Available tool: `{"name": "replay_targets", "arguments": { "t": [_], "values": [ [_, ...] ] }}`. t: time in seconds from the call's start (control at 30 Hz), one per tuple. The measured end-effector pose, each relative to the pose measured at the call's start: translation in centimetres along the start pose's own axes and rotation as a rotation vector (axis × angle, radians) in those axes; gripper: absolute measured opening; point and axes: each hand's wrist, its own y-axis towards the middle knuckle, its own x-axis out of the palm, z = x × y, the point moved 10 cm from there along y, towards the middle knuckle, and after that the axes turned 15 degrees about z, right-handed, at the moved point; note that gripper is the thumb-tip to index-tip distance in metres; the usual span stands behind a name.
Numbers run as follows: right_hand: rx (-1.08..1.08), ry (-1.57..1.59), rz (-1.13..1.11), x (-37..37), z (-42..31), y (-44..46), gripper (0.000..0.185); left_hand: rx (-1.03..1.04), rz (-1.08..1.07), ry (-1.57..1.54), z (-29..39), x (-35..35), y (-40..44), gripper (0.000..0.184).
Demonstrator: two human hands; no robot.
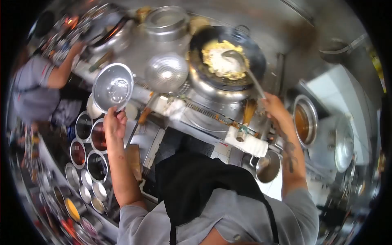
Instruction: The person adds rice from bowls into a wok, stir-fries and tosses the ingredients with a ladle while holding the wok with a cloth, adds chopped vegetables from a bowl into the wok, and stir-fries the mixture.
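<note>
My left hand grips the rim of a metal bowl, held tilted with its shiny inside facing up; some wet residue seems to glisten in it. In my right hand is the handle of a ladle, whose round head rests in a black wok. White rice-like food and yellow scrambled egg lie together in the wok beneath the ladle. The wok sits on a round metal burner ring.
A perforated strainer lies left of the wok, near a large pot. Several sauce containers stand at left. A brush and white cloth are at the stove's front edge. Another person works at far left.
</note>
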Motion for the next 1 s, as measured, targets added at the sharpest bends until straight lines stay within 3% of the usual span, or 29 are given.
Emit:
{"name": "replay_targets", "arguments": {
  "t": [0.03, 0.13, 0.2, 0.27, 0.3, 0.33, 0.37, 0.43, 0.63, 0.77, 0.87, 0.97, 1.0],
  "values": [
    [-0.046, 0.035, -0.031, -0.9, -1.8, -0.9, 0.037, 0.016, 0.078, -0.025, 0.5, -3.2, -1.7, 0.011],
    [-0.125, 0.109, 0.194, -1.6, -1.2, -3.5, 0.04, 0.025, 0.238, -0.2, 1.0, -12.6, -6.8, 0.012],
    [-0.109, 0.166, 0.037, 0.5, 2.2, -2.8, 0.031, 0.142, 0.312, -0.308, 1.9, -18.8, -10.8, 0.014],
    [-0.032, 0.164, -0.133, 3.4, 5.6, -0.3, 0.024, 0.069, 0.36, -0.5, 1.7, -25.2, -14.5, 0.011],
    [-0.011, -0.036, -0.202, 2.1, 4.5, 0.0, 0.022, 0.147, 0.488, -0.512, 2.8, -28.4, -17.8, 0.009],
    [-0.095, -0.072, -0.144, 1.7, 9.7, 6.4, 0.021, 0.218, 0.624, -0.559, 2.8, -31.7, -21.2, 0.009],
    [-0.148, -0.015, -0.04, 0.9, 8.3, 6.1, 0.02, 0.274, 0.695, -0.613, 2.9, -35.4, -24.5, 0.009],
    [-0.155, 0.002, -0.069, 2.0, 10.2, 8.8, 0.019, 0.368, 0.782, -0.737, 2.2, -42.6, -29.1, 0.012],
    [-0.175, -0.142, -0.044, 7.3, 6.2, 5.1, 0.02, 0.558, 1.247, -0.945, -1.1, -64.8, -45.7, 0.011],
    [-0.192, -0.166, -0.046, 9.6, 2.5, 2.3, 0.02, 0.596, 1.275, -0.969, -3.5, -79.9, -52.1, 0.01],
    [-0.201, -0.176, -0.051, 11.0, 0.0, 0.1, 0.02, 0.638, 1.385, -1.022, -3.9, -85.6, -55.6, 0.016],
    [-0.217, -0.189, -0.054, 11.6, -2.2, -2.1, 0.02, 0.661, 1.178, -0.942, 0.0, -82.3, -55.2, 0.025],
    [-0.218, -0.199, -0.052, 11.9, -2.7, -2.8, 0.02, 0.578, 1.242, -0.804, 0.2, -83.0, -54.1, 0.028]
  ]
}}
